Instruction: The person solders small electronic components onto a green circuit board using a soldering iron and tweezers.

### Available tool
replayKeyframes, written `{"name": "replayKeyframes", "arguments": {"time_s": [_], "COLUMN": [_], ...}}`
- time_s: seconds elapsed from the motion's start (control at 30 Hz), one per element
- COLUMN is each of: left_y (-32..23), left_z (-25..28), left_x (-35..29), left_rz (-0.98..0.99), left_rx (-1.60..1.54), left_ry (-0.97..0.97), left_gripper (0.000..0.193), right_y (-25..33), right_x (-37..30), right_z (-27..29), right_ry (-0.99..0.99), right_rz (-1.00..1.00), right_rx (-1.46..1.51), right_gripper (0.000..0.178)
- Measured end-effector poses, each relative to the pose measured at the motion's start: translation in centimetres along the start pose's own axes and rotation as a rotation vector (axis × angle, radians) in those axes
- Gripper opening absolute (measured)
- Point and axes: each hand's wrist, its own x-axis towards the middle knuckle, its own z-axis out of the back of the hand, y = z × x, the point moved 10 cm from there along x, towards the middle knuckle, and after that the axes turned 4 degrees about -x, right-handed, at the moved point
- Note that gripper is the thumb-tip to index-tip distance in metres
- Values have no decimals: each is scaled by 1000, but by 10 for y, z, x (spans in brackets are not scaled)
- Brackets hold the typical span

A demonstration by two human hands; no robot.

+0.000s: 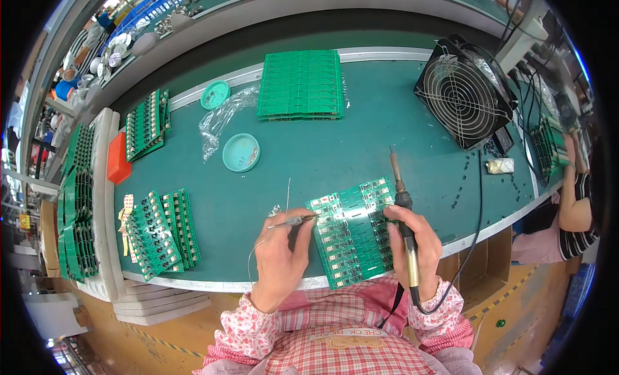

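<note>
A green circuit board panel (351, 230) with rows of small components lies tilted between my hands at the table's near edge. My left hand (278, 259) is closed on metal tweezers (290, 221), their tips at the panel's upper left components. A thin wire (288, 193) stands up beside that hand, and a curved strand runs down its outer side; whether the fingers grip it I cannot tell. My right hand (420, 241) is closed round a soldering iron (403, 197). The iron's tip points away from me, above the tabletop and off the panel. My right fingertips rest at the panel's right edge.
Stacked green panels (300, 85) stand at the back, beside clear plastic wrap (222, 120) and a round dish (242, 153). More boards (155, 236) lie at left, near a red box (118, 158). A black fan (461, 91) stands at right. A person's arm (574, 201) shows far right.
</note>
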Motion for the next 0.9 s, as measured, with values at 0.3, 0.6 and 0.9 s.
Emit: {"name": "replayKeyframes", "arguments": {"time_s": [0.3, 0.6, 0.9], "left_y": [-5, -4, -6], "left_z": [1, 0, 1], "left_x": [1, -1, 1], "left_rz": [-67, -56, -88], "left_rx": [67, 51, 41], "left_ry": [7, 19, 10], "left_gripper": [7, 6, 11], "right_y": [11, 16, 26], "right_x": [6, 23, 33], "right_z": [2, -19, -28], "right_ry": [31, 27, 70], "right_rz": [-23, -112, -45], "right_rx": [289, 717, 677], "right_gripper": [28, 21, 22]}}
